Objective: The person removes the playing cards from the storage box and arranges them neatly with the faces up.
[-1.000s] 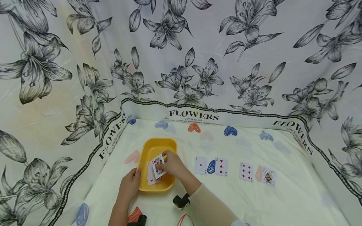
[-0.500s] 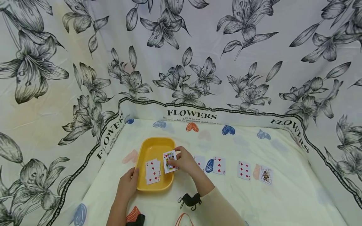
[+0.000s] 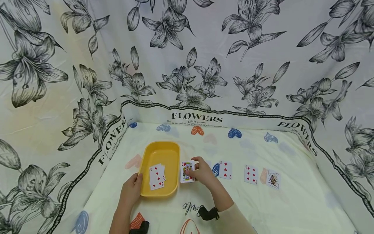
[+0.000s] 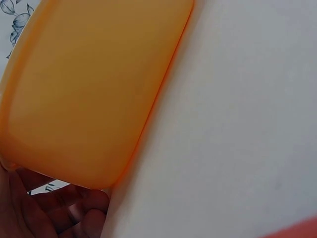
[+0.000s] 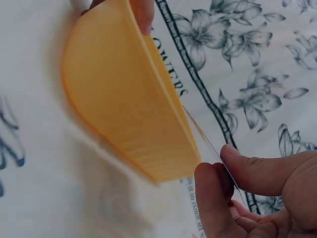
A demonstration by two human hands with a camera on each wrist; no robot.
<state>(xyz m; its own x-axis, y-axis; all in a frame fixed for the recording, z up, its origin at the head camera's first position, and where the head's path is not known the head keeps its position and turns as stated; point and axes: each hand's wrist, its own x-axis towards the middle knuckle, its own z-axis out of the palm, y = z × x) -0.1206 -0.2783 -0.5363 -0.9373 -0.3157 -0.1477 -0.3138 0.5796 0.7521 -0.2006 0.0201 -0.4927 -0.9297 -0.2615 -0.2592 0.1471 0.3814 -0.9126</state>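
On the left of the cloth-covered surface, in the head view, a yellow plastic tray (image 3: 163, 152) holds a few overlapping playing cards (image 3: 157, 177) with red diamonds. My left hand (image 3: 132, 188) grips the tray's left rim; the left wrist view has its fingers (image 4: 64, 206) curled at the tray's end. Just right of the tray, my right hand (image 3: 204, 174) pinches a face card (image 3: 184, 165) with a red heart index. The right wrist view shows this card edge-on between thumb (image 5: 262, 171) and fingers, above the cloth.
Rightward lie a hearts card (image 3: 225, 170), a diamonds card (image 3: 251, 175) and a card with a printed figure (image 3: 273, 179). Another card (image 3: 208, 163) is mostly hidden behind my right hand. A flower-printed curtain (image 3: 193, 65) hangs behind and at the sides.
My right hand has carried the face card out of the tray to the right, past its rim. The cards beneath now show fully. My left hand keeps its grip on the tray.
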